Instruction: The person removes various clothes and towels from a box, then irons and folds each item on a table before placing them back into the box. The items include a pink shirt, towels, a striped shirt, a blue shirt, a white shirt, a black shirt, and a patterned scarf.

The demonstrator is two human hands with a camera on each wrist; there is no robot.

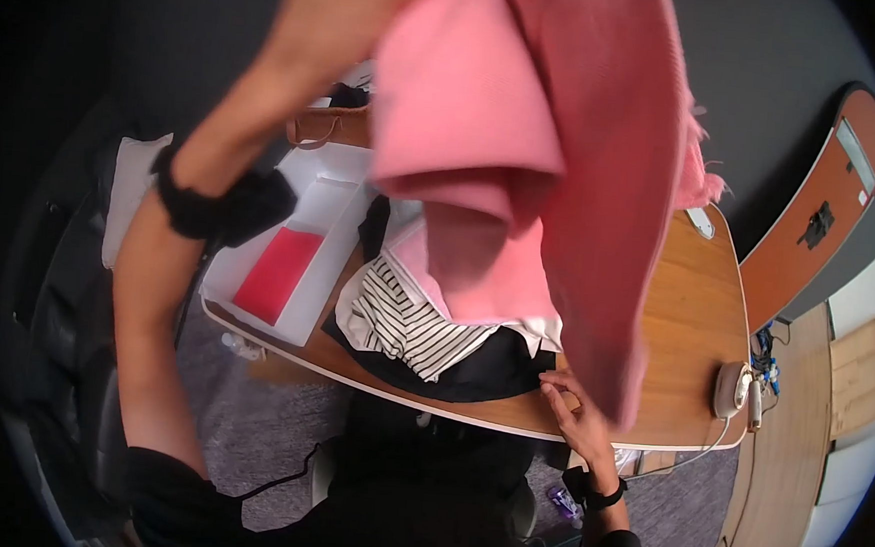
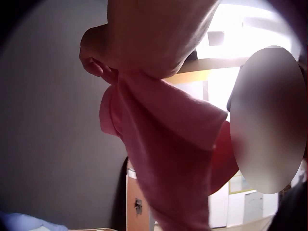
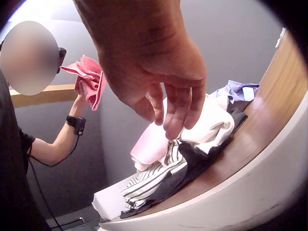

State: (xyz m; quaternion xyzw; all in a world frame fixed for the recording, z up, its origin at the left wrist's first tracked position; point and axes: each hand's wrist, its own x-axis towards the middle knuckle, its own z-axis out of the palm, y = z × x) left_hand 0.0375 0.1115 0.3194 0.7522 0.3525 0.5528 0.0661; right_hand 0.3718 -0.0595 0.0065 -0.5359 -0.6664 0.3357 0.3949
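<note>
Aloft, the left hand (image 1: pixel 362 0) grips pink fabric (image 1: pixel 609 174) hanging lengthwise, higher than the black-striped white garment (image 1: pixel 410 317); right hand (image 1: pixel 579 415) relaxed, empty.

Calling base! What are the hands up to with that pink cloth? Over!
Left hand raised, gripping pink cloth. Right hand empty, near black cloth. In the way: pink cloth itself, hiding part of the table in head view.

A wood-grained table (image 1: pixel 701 300) with a white box (image 1: pixel 331 207), a heap of clothes (image 1: pixel 404 322) and a corded device (image 1: pixel 730 390).
</note>
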